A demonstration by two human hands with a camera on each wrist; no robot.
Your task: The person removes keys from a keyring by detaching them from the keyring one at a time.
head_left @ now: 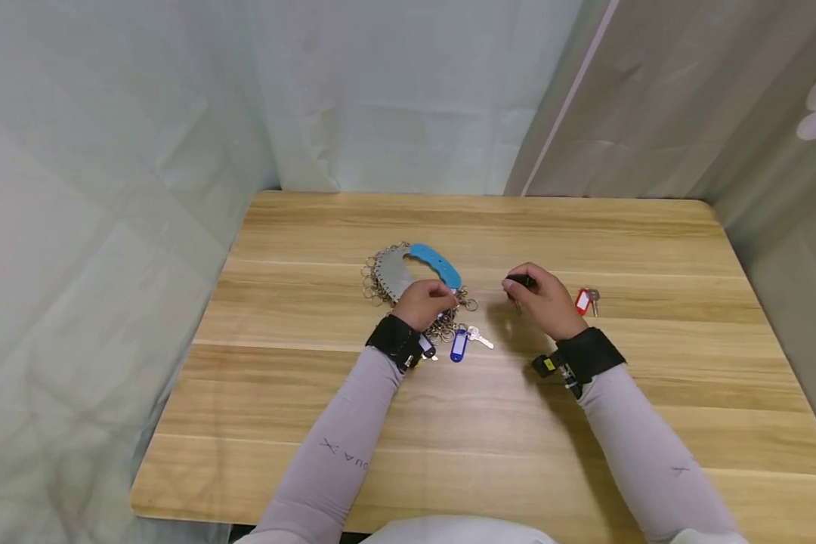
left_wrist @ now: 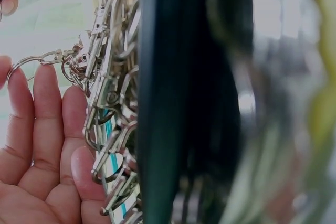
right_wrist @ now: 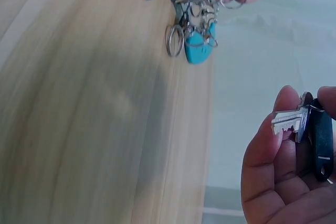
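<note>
On the table lies a large ring-shaped key holder, a grey metal plate (head_left: 392,273) with a blue handle (head_left: 437,262) and many small clasps and split rings along its edge. My left hand (head_left: 423,304) is over its near side and pinches one split ring (left_wrist: 35,58), which hangs from a clasp. To the right, above the table, my right hand (head_left: 546,302) holds a silver key (right_wrist: 287,121) joined to a black key tag (right_wrist: 321,142), the thumb against the tag. A blue key tag (head_left: 459,346) with a key (head_left: 480,338) hangs at the holder's near side.
Right of my right hand, a red key tag (head_left: 582,301) and its key (head_left: 595,302) lie on the wooden table (head_left: 680,378). More tags and keys show partly behind my left wrist. A pale curtain (head_left: 408,98) hangs behind the table. Blurred dark shapes fill the left wrist view's right side.
</note>
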